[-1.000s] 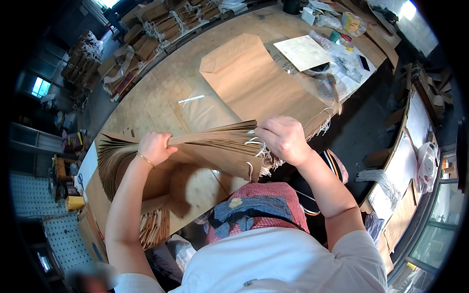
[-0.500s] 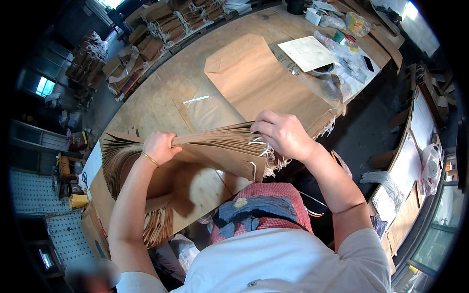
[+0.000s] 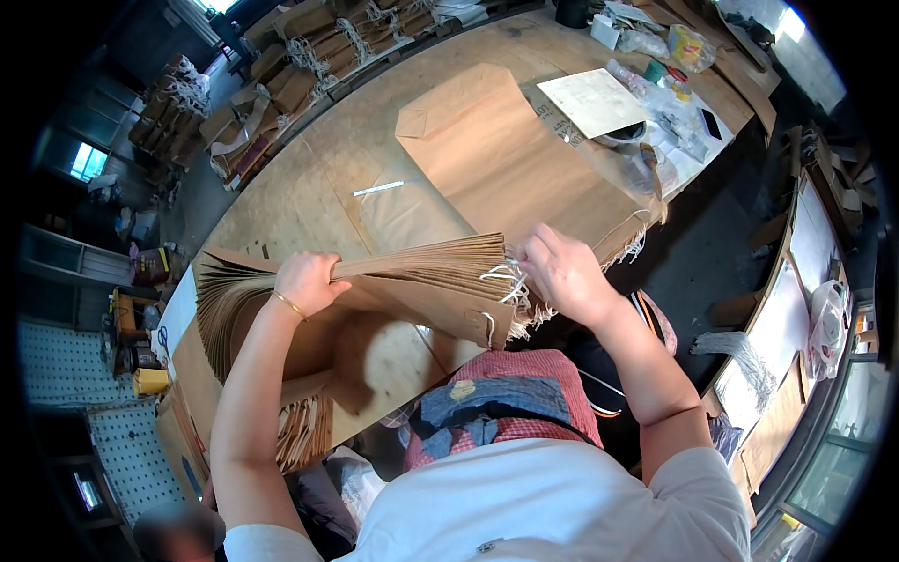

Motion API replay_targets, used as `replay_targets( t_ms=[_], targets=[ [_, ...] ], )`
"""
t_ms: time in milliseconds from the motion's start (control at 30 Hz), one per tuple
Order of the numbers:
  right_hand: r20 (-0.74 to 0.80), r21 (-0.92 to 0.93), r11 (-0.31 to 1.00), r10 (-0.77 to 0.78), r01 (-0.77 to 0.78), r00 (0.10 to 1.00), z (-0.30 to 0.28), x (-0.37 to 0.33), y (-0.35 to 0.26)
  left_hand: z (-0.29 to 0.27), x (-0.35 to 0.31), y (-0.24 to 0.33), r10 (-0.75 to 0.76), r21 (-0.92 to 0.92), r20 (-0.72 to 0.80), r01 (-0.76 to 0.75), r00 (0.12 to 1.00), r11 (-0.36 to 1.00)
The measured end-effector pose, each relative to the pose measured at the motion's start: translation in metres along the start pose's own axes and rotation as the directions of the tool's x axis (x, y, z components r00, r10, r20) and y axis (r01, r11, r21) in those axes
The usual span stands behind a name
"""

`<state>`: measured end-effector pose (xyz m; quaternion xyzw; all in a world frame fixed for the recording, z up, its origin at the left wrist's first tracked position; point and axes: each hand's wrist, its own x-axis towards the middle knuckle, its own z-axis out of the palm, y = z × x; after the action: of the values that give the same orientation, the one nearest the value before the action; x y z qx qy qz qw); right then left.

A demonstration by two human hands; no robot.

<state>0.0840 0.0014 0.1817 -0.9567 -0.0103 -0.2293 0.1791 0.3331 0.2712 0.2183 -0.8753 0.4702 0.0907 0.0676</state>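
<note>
A thick bundle of brown paper bags is bent and fanned out in front of me, its folded edges spread at the left. My left hand is closed round the top edge of the bundle, thumb toward me. White cord handles stick out of the bundle's right end. Beside that end, my right hand is closed in a pinch, its fingertips at one of the cords. Beyond the bundle a stack of flat brown paper bags lies on the wooden table, white cords hanging at its near right edge.
A pale board, a brush and a phone lie at the table's right. More bags with cords are piled at the back left. White cords hang over a side table. Scissors rest at the left edge.
My right hand has moved slightly right and down, off the bundle's top edge, baring its right end and cords. My left hand keeps its grip on the bundle.
</note>
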Motion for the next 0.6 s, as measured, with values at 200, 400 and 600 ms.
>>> replay_targets(
  t_ms=[200, 400, 600],
  targets=[
    [0.1, 0.094, 0.959, 0.258, -0.267, 0.961, 0.037, -0.048, 0.01, -0.005, -0.002, 0.004, 0.014, 0.006, -0.008, -0.014, 1.0, 1.0],
    [-0.062, 0.92, 0.343, 0.608, -0.191, 0.792, 0.098, -0.043, -0.034, -0.001, 0.001, 0.0, 0.056, 0.025, -0.023, -0.055, 0.998, 0.998],
    [-0.054, 0.984, 0.165, 0.62, -0.063, 0.782, 0.081, -0.031, -0.041, -0.006, 0.001, 0.002, 0.019, 0.019, 0.031, -0.019, 0.999, 1.0]
  ],
)
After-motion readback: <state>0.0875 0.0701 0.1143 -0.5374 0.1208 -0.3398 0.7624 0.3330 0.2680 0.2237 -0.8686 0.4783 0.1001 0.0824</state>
